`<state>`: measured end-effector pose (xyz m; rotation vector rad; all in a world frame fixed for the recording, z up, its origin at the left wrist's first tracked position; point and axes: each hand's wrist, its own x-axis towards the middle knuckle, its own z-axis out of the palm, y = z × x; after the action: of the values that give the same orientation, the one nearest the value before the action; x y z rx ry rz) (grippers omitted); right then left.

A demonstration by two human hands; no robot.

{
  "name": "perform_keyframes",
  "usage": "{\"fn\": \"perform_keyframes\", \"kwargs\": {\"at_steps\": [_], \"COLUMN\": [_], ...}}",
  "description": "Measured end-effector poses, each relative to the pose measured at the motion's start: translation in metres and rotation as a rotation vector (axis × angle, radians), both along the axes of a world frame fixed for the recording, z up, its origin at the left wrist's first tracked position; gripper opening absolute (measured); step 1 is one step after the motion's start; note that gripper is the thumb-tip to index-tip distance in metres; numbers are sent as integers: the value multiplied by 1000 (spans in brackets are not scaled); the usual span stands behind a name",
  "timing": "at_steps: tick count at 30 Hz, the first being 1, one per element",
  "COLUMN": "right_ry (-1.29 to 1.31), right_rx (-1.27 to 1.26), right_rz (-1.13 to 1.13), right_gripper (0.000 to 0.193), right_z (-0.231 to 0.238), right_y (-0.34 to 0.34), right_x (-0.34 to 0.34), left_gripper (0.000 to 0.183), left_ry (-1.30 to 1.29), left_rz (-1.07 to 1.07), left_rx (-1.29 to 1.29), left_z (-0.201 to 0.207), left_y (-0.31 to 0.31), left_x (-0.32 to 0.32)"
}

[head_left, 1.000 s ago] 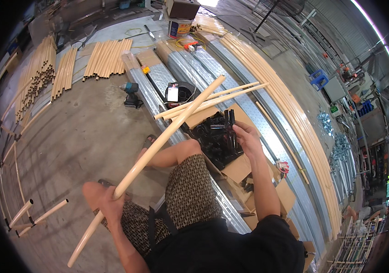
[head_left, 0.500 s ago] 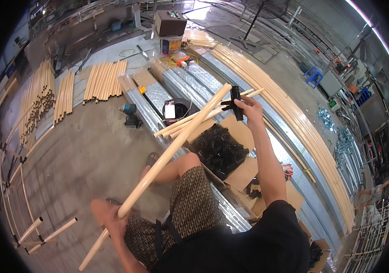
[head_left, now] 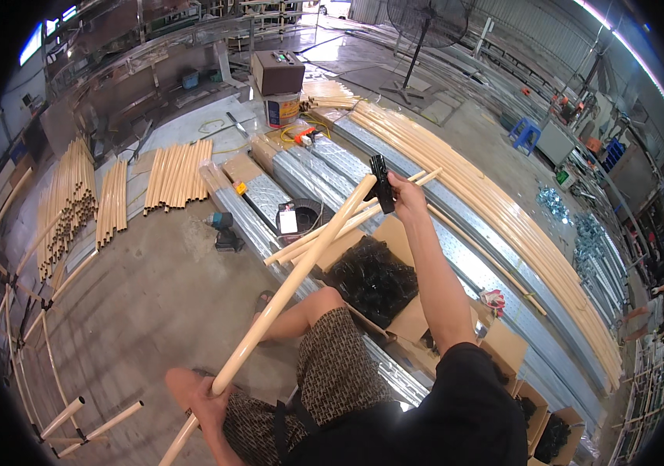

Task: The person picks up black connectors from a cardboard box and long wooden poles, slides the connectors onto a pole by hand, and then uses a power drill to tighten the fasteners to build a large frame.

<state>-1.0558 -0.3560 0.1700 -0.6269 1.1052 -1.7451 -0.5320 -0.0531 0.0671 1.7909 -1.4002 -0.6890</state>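
Note:
A long cream pipe (head_left: 285, 291) slants up from the lower left across my lap. Around its lower part my left hand (head_left: 208, 404) is closed. Its upper end meets a black pipe joint (head_left: 380, 183), which my right hand (head_left: 408, 196) pinches; whether the end sits inside the joint or only against it I cannot tell. Below my right hand stands an open cardboard box (head_left: 396, 238) filled with black joints (head_left: 371, 279). Loose cream pipes (head_left: 425, 177) lie behind the held one, across the metal profiles.
Plastic-wrapped metal profiles (head_left: 332, 159) lie in front of me, with more cream pipes (head_left: 456, 167) along them. A cordless drill (head_left: 225, 231) is on the floor at left. Pipe stacks (head_left: 177, 179) lie farther off, and a pipe frame (head_left: 45, 365) stands at far left.
The joint in my right hand now touches the pipe's upper end, both slightly lower and farther left in the picture. My left hand keeps its grip. The view has tilted up a little.

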Motion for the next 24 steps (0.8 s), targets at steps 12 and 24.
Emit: {"fn": "perform_keyframes", "kwargs": {"at_steps": [12, 24], "right_ry": [148, 42], "right_rx": [40, 31], "right_rz": [-4, 194], "right_gripper": [28, 26], "right_z": [13, -4], "right_y": [6, 1], "right_x": [-1, -36], "left_gripper": [18, 25], "left_ry": [3, -11], "left_rz": [-3, -148], "left_rx": [-32, 115], "left_z": [9, 8], "left_y": [3, -8], "left_x": [-4, 9]}}
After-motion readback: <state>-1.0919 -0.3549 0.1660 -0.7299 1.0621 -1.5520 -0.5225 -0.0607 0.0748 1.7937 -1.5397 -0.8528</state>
